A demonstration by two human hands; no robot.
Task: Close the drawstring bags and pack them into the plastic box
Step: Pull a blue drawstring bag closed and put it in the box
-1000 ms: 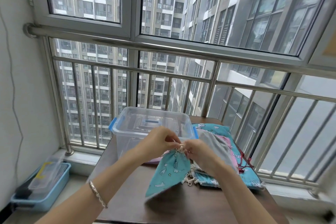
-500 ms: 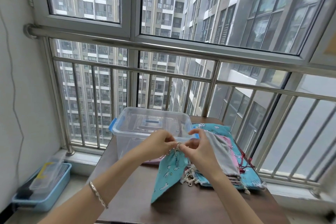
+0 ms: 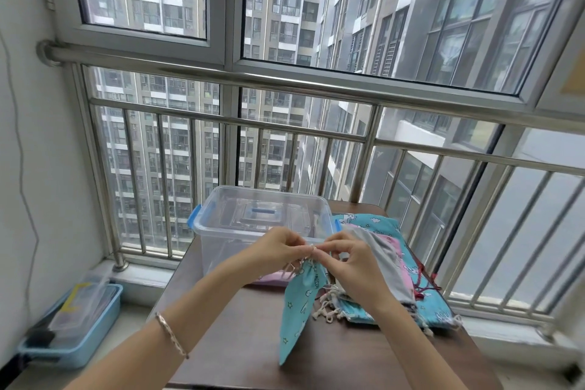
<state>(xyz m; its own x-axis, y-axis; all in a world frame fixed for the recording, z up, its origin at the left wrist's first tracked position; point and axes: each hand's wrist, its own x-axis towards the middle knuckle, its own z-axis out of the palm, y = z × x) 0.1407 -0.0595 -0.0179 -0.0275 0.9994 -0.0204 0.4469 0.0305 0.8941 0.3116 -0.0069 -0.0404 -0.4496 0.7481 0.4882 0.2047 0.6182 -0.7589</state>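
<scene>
You are holding one teal drawstring bag [image 3: 300, 304] above the counter [image 3: 240, 342], your left hand [image 3: 278, 252] and right hand [image 3: 348, 258] both pinching its cinched neck. Beyond, one pile of bags [image 3: 399, 263] is lying beside one plastic box [image 3: 221, 231].

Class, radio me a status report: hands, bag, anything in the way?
Left hand, right hand: both pinching cords of teal bag. Mouth gathered, bag hangs. Plastic box behind; nothing between.

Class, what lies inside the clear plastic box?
Through the box wall, pink cloth shows at the bottom. The left hand and right hand cover part of it; the rest cannot be seen.
</scene>
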